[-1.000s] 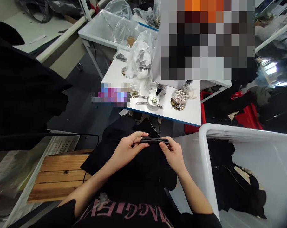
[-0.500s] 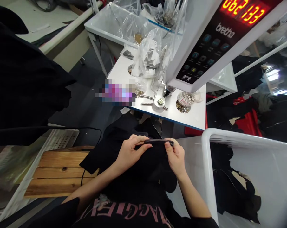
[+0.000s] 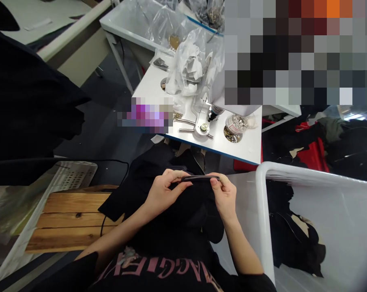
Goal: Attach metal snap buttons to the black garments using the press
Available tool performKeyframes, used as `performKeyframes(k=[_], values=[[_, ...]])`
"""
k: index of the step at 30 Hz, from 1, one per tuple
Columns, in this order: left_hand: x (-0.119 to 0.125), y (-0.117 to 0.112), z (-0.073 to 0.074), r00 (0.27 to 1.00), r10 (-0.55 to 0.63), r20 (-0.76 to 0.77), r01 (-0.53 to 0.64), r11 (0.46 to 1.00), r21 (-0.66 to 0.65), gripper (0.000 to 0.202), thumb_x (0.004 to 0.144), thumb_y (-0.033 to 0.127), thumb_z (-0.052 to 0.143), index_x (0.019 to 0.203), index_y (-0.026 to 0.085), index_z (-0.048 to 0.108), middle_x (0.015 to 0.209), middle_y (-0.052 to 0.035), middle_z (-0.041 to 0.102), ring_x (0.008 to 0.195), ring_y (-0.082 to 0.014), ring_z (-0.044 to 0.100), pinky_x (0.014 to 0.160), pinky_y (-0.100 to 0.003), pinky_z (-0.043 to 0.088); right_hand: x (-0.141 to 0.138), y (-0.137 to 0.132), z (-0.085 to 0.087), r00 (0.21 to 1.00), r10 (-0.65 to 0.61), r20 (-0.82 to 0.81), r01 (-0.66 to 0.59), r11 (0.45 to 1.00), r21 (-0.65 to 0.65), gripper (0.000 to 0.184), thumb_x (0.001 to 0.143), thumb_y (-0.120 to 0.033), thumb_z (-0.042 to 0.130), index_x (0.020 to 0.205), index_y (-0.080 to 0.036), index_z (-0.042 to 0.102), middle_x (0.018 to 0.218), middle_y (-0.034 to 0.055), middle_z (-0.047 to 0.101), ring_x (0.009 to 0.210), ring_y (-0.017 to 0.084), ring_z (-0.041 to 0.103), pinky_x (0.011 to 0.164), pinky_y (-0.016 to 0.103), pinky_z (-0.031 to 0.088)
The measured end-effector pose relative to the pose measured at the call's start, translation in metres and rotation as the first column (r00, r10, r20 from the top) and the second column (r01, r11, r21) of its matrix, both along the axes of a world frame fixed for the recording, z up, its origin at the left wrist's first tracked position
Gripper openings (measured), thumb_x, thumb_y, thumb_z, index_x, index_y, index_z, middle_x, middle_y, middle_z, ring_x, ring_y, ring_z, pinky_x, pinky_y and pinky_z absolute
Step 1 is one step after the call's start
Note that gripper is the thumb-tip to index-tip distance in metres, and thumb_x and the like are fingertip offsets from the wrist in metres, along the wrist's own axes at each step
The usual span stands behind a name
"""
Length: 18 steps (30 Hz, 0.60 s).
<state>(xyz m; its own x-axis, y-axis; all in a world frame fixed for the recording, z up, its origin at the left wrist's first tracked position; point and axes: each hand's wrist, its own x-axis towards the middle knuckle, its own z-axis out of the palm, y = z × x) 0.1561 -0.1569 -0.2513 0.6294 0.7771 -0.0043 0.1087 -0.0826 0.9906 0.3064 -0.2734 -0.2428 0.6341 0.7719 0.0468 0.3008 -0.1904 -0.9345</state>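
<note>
Dark rubbery strip (image 3: 200, 178) pinched at each end between thumb and fingers of the left hand (image 3: 166, 190) and right hand (image 3: 225, 195), held just above black fabric (image 3: 183, 227) in the lap, with no sign of it fixed to the cloth yet.

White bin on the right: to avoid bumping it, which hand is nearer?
The right hand is nearer, just left of the white bin and apart from it; the left hand lies farther left.
</note>
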Motion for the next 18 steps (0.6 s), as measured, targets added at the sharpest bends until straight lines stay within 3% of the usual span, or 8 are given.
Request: performKeyframes(k=[3, 5, 8, 13, 18], values=[[0.001, 0.000, -0.002, 1.000, 0.027, 0.004, -0.027, 0.999, -0.024, 0.021, 0.075, 0.031, 0.070, 0.090, 0.017, 0.072, 0.084, -0.0046, 0.066, 0.074, -0.0154, 0.069, 0.075, -0.023, 0.058, 0.001, -0.003, -0.005, 0.993, 0.108, -0.051, -0.107, 0.994, 0.030, 0.022, 0.084, -0.036, 0.060, 0.100, -0.023, 0.067, 0.086, 0.0021, 0.068, 0.075, 0.015, 0.063, 0.067, 0.024, 0.051], [0.001, 0.000, -0.004, 0.999, 0.033, 0.004, -0.033, 0.999, -0.024, 0.020, 0.075, 0.031, 0.070, 0.089, 0.018, 0.072, 0.083, -0.0045, 0.067, 0.075, -0.0158, 0.069, 0.074, -0.024, 0.058, 0.000, -0.005, -0.009, 0.989, 0.141, -0.045, -0.142, 0.990, -0.022, 0.022, 0.082, -0.035, 0.062, 0.098, -0.022, 0.067, 0.086, 0.0024, 0.069, 0.076, 0.017, 0.065, 0.070, 0.026, 0.053], [0.001, 0.000, -0.006, 1.000, 0.016, 0.003, -0.016, 1.000, -0.016, 0.019, 0.075, 0.031, 0.069, 0.089, 0.018, 0.072, 0.083, -0.0044, 0.068, 0.077, -0.0161, 0.068, 0.074, -0.024, 0.058, -0.001, -0.006, -0.011, 0.992, 0.118, -0.032, -0.121, 0.985, -0.122, 0.016, 0.082, -0.034, 0.063, 0.087, -0.020, 0.069, 0.077, 0.0009, 0.069, 0.071, 0.016, 0.064, 0.068, 0.026, 0.052], [-0.001, 0.002, -0.006, 1.000, -0.001, -0.008, 0.001, 1.000, 0.023, 0.019, 0.076, 0.031, 0.069, 0.091, 0.019, 0.071, 0.083, -0.0041, 0.069, 0.076, -0.0159, 0.068, 0.072, -0.025, 0.058, 0.001, -0.003, -0.007, 0.994, 0.102, -0.039, -0.104, 0.993, -0.059, 0.023, 0.089, -0.038, 0.052, 0.095, -0.021, 0.067, 0.075, 0.0004, 0.066, 0.070, 0.014, 0.061, 0.063, 0.023, 0.049], [-0.005, 0.000, -0.009, 0.998, -0.043, -0.036, 0.042, 0.999, -0.015, 0.018, 0.076, 0.031, 0.068, 0.089, 0.019, 0.071, 0.082, -0.0038, 0.070, 0.076, -0.0165, 0.068, 0.072, -0.025, 0.057, -0.004, -0.001, 0.002, 0.995, -0.004, 0.099, 0.015, 0.994, -0.110, 0.028, 0.090, -0.038, 0.050, 0.077, -0.019, 0.066, 0.064, -0.0005, 0.059, 0.059, 0.011, 0.054, 0.052, 0.020, 0.041]])
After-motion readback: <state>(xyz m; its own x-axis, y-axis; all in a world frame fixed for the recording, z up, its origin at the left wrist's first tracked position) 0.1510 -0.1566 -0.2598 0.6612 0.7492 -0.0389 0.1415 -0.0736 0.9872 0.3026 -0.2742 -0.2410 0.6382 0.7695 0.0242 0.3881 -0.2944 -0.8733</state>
